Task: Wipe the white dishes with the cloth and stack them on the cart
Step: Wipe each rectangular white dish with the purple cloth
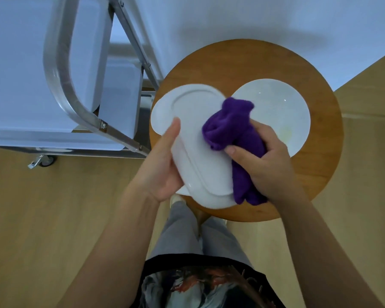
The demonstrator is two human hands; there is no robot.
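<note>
Round wooden table [316,174] — white oval dish [196,130] (upside down), purple cloth [233,130] pressed on.

oval white dish [193,138] tilted, purple cloth [231,130] touching

Left hand [165,165], right hand [267,161] gripping.

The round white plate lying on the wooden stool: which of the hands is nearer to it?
Right. The right hand, gripping the purple cloth, overlaps the round plate at its near edge. The left hand holds the oval dish on the side away from that plate.
</note>
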